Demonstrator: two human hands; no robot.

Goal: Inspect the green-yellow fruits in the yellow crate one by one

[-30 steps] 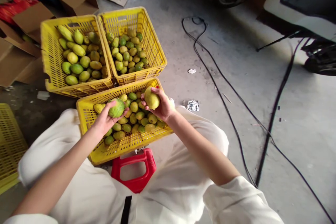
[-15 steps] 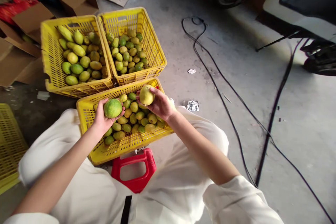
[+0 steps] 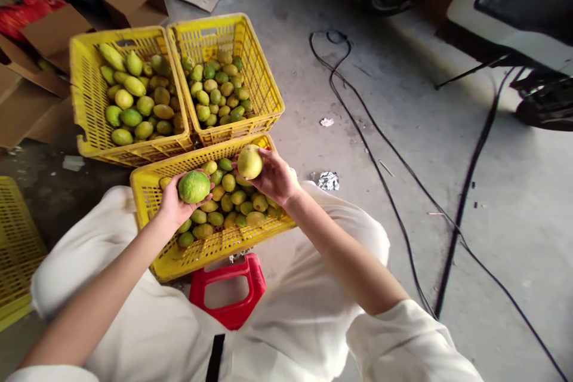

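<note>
My left hand [image 3: 173, 202] is closed around a green lemon [image 3: 194, 187], a bumpy round fruit, above the left side of the near yellow crate [image 3: 168, 259]. In my right hand [image 3: 278, 178] sits a pale yellow lemon [image 3: 249, 162], gripped between thumb and fingers over the crate's far right part. Below both hands the crate holds many loose green and yellow lemons [image 3: 227, 202]; my hands hide some of them. The two held fruits are apart, at about the same height.
Two more yellow crates of fruit, one at far left [image 3: 79, 95] and one at far right [image 3: 264, 80], stand behind. A red plastic stool [image 3: 257, 289] is between my legs. Black cables [image 3: 385, 137] cross the floor, and a parked scooter [image 3: 483, 18] stands at upper right. Cardboard boxes [image 3: 134, 3] lie upper left.
The green lemon has turned slightly in my left hand and shifted a little to the right. The yellow lemon in my right hand has barely moved.
</note>
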